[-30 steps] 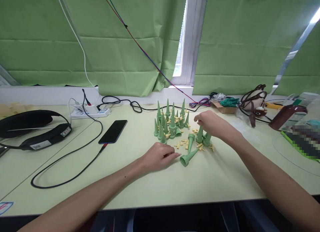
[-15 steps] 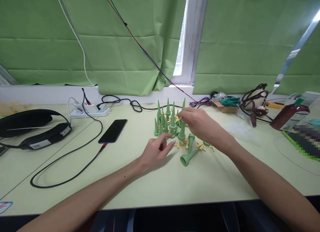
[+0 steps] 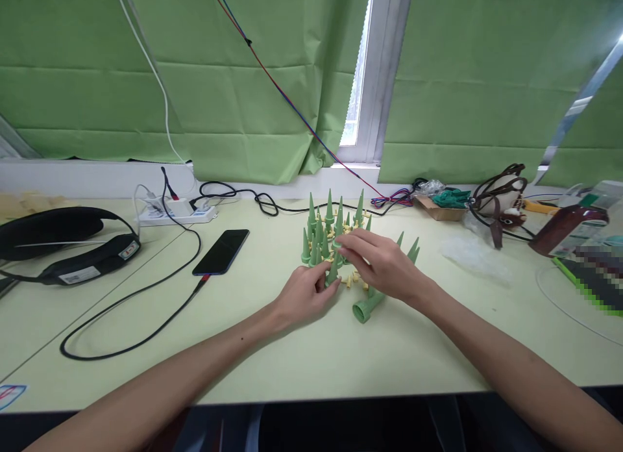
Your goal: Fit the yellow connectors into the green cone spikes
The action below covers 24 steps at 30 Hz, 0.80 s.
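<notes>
Among a cluster of green plastic cone spikes (image 3: 311, 212), my left hand (image 3: 304, 293) rests on the table. Its thumb and index finger close around one upright green cone spike (image 3: 333, 273). Just above and to the right, my right hand (image 3: 384, 260) has thumb and fingers pinched together near that spike's tip; whatever they hold is hidden. Small pale-yellow plastic pieces (image 3: 349, 281) lie between the cones. A green cone with a hollow open end (image 3: 361, 311) lies on its side below my right hand, partly covered by it.
A black phone (image 3: 221, 252) on a cable lies to the left, near a power strip (image 3: 178, 215) and a black headset (image 3: 92, 257). At right are clear plastic film (image 3: 474, 257), a small cardboard box (image 3: 440, 208) and a dark red bottle (image 3: 567, 228).
My right hand has moved left and down from the back of the cluster toward my left hand. A green cone spike now stands between my left thumb and index finger.
</notes>
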Tool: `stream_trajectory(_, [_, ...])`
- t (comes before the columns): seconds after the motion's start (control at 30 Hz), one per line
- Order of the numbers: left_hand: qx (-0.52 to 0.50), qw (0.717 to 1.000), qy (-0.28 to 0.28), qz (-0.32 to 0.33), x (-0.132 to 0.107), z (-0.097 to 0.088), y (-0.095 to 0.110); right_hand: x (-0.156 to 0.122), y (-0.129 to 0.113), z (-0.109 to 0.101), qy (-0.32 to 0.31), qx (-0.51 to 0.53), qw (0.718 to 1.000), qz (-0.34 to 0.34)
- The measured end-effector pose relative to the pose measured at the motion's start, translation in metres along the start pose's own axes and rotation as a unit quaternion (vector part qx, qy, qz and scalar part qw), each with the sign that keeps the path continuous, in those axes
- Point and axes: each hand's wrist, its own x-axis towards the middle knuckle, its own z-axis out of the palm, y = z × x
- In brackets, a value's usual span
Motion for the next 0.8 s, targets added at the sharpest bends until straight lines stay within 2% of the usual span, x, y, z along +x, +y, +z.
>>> stream_trajectory(0.1, [0.006, 1.000, -0.017, -0.017, 0.001, -0.001, -0.001, -0.009, 0.015, 0.009, -0.010, -0.039, 0.998, 0.048])
stream_trajectory(0.27, [0.028, 0.998, -0.044, -0.041, 0.003, -0.001, -0.001, -0.016, 0.027, 0.020, -0.145, -0.114, 0.980, 0.080])
stream_trajectory(0.4, [0.029, 0.996, -0.061, -0.051, 0.005, -0.001, -0.001, -0.014, 0.025, 0.018, -0.222, -0.112, 0.965, 0.083])
stream_trajectory(0.57, [0.022, 0.997, -0.065, -0.046, 0.009, 0.000, 0.001, -0.015, 0.023, 0.014, -0.270, -0.092, 0.955, 0.085])
stream_trajectory(0.8, [0.018, 0.998, -0.046, -0.048, 0.010, -0.003, 0.004, -0.017, 0.022, 0.019, -0.294, -0.083, 0.948, 0.087])
